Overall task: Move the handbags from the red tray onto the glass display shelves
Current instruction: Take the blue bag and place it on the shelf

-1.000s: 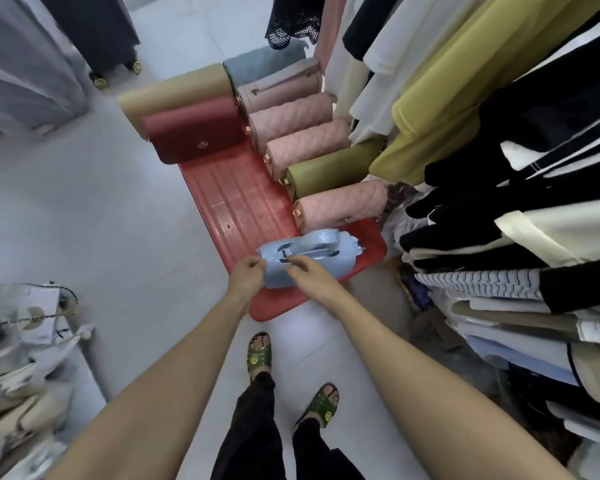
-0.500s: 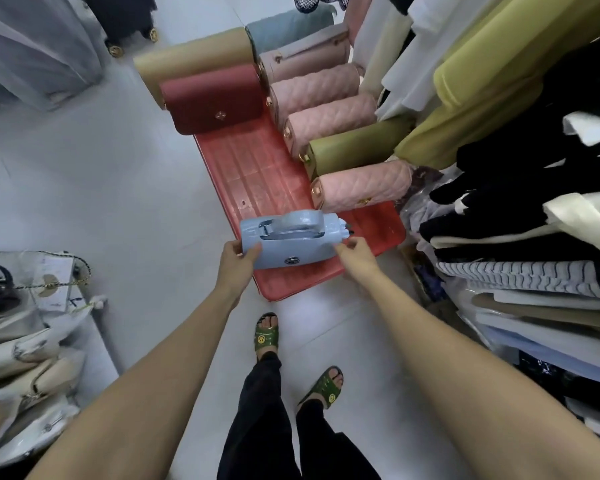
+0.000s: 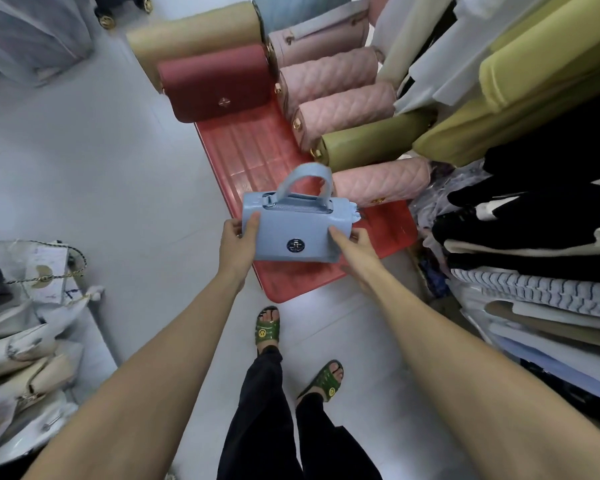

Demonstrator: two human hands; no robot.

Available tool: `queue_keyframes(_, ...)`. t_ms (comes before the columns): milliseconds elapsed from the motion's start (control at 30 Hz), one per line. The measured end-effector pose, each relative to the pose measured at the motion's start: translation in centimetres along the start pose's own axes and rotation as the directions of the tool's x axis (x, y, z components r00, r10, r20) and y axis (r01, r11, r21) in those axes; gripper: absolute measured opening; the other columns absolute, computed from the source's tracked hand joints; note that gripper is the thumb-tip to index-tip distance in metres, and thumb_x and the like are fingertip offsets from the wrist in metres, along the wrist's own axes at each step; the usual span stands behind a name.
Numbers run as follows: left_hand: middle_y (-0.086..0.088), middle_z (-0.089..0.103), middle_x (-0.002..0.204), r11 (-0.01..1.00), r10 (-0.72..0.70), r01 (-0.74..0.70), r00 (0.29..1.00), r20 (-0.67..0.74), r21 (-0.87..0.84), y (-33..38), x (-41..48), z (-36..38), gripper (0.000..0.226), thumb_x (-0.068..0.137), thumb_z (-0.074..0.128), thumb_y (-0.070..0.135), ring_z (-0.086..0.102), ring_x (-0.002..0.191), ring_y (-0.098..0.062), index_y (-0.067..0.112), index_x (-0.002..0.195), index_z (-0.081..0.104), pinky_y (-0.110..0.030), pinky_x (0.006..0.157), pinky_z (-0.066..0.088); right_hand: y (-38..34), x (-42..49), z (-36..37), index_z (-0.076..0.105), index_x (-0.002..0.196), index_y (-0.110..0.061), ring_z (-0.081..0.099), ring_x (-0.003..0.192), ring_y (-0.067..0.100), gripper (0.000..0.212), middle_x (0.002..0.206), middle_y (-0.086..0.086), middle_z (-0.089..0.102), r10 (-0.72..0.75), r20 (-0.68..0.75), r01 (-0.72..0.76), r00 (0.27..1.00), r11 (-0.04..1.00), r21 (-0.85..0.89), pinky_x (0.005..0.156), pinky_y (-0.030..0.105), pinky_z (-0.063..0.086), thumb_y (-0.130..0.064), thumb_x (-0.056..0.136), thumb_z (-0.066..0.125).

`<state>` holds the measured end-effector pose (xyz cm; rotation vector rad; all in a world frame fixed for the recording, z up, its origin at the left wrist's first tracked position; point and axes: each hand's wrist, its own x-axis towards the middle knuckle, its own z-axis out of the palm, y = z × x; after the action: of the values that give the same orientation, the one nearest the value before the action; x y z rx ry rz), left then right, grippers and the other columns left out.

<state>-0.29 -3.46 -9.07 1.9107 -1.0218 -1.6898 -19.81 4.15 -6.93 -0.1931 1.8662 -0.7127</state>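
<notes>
Honestly barely started: left hand [image 3: 238,244] and right hand [image 3: 355,249] grip the blue bag [image 3: 291,233] by its ends above the tray [image 3: 243,150], with roughly eight bags [image 3: 215,81] beyond them left to move.

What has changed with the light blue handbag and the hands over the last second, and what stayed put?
The light blue handbag was lifted off the red tray and turned upright, handle up. The left hand and right hand moved from its top to its ends, still gripping it. The other handbags stayed in place.
</notes>
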Motion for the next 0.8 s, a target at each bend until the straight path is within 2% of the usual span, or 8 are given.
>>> queue_keyframes(67, 0.005, 0.059, 0.106, 1.000, -0.023, 0.023, 1.000, -0.010, 0.004, 0.8, 0.8, -0.4, 0.044, 0.092, 0.060, 0.059, 0.057, 0.094, -0.011, 0.018, 0.108, 0.052, -0.027, 0.078, 0.046, -0.5, -0.1, 0.3, 0.044, 0.122, -0.017, 0.057, 0.094, 0.007, 0.037, 0.106, -0.010, 0.057, -0.002, -0.001, 0.002, 1.000, 1.000, 0.013, 0.088, 0.036, 0.053, -0.038, 0.099, 0.065)
queue_keyframes(200, 0.010, 0.058, 0.103, 0.995, -0.084, 0.086, 0.996, 0.032, -0.054, 2.2, 0.7, -1.5, 0.045, 0.095, 0.054, 0.061, 0.055, 0.089, -0.007, 0.018, 0.110, 0.054, -0.030, 0.075, 0.045, -1.8, -0.5, 1.6, 0.048, 0.115, -0.026, 0.058, 0.101, 0.010, 0.039, 0.107, -0.012, 0.057, 0.019, 0.007, -0.020, 1.000, 0.996, 0.092, 0.106, 0.049, 0.050, -0.059, 0.097, 0.054)
queue_keyframes(333, 0.017, 0.062, 0.110, 0.981, -0.119, 0.123, 0.992, 0.037, -0.153, 4.1, -0.8, -3.8, 0.047, 0.100, 0.030, 0.067, 0.058, 0.097, -0.004, 0.033, 0.113, 0.059, -0.035, 0.085, 0.042, -4.0, -1.7, 2.7, 0.049, 0.140, -0.037, 0.058, 0.124, 0.011, 0.089, 0.137, -0.013, 0.060, -0.026, 0.073, 0.018, 0.997, 0.993, 0.114, 0.112, 0.051, 0.045, -0.092, 0.072, 0.038)
queue_keyframes(433, 0.008, 0.063, 0.123, 0.975, -0.126, 0.126, 0.992, 0.010, -0.184, 6.6, -1.9, -6.0, 0.061, 0.098, 0.022, 0.071, 0.058, 0.102, -0.009, 0.029, 0.119, 0.061, -0.037, 0.093, 0.043, -6.7, -3.9, 3.8, 0.043, 0.151, -0.039, 0.053, 0.132, 0.010, 0.100, 0.149, -0.014, 0.053, -0.062, 0.089, 0.052, 0.994, 0.993, 0.108, 0.116, 0.045, 0.040, -0.096, 0.072, 0.026)
queue_keyframes(533, 0.009, 0.064, 0.111, 0.979, -0.070, 0.069, 0.998, -0.001, -0.190, 9.6, -3.2, -8.2, 0.062, 0.098, 0.017, 0.071, 0.057, 0.094, -0.005, 0.030, 0.115, 0.061, -0.037, 0.088, 0.043, -9.2, -5.8, 4.7, 0.054, 0.141, -0.037, 0.056, 0.125, 0.006, 0.088, 0.140, -0.015, 0.059, -0.088, 0.103, 0.072, 0.991, 0.986, 0.148, 0.109, 0.036, 0.042, -0.093, 0.080, 0.023)
queue_keyframes(633, 0.011, 0.061, 0.107, 0.975, -0.027, 0.021, 0.999, -0.025, -0.223, 12.5, -5.1, -10.4, 0.063, 0.098, 0.016, 0.071, 0.056, 0.094, -0.007, 0.031, 0.121, 0.059, -0.038, 0.085, 0.042, -12.0, -7.4, 5.5, 0.058, 0.139, -0.039, 0.063, 0.121, 0.012, 0.096, 0.136, -0.010, 0.066, -0.159, 0.127, 0.138, 0.979, 0.977, 0.163, 0.110, 0.044, 0.049, -0.098, 0.069, 0.028)
queue_keyframes(700, 0.009, 0.062, 0.112, 0.967, -0.006, -0.006, 0.999, -0.045, -0.255, 14.2, -6.5, -12.0, 0.065, 0.097, 0.018, 0.073, 0.057, 0.100, -0.010, 0.031, 0.127, 0.059, -0.035, 0.079, 0.044, -14.2, -8.6, 6.0, 0.055, 0.143, -0.037, 0.062, 0.124, 0.015, 0.092, 0.138, -0.005, 0.065, -0.234, 0.153, 0.211, 0.960, 0.965, 0.153, 0.111, 0.048, 0.049, -0.095, 0.078, 0.027)
queue_keyframes(800, 0.005, 0.063, 0.117, 0.953, 0.046, -0.070, 0.995, -0.085, -0.295, 16.5, -9.3, -14.3, 0.065, 0.096, 0.020, 0.074, 0.058, 0.103, -0.012, 0.031, 0.126, 0.057, -0.035, 0.077, 0.045, -17.3, -11.2, 6.8, 0.059, 0.139, -0.035, 0.064, 0.115, 0.015, 0.107, 0.133, -0.002, 0.066, -0.237, 0.157, 0.213, 0.959, 0.965, 0.155, 0.087, 0.039, 0.061, -0.105, 0.062, 0.032)
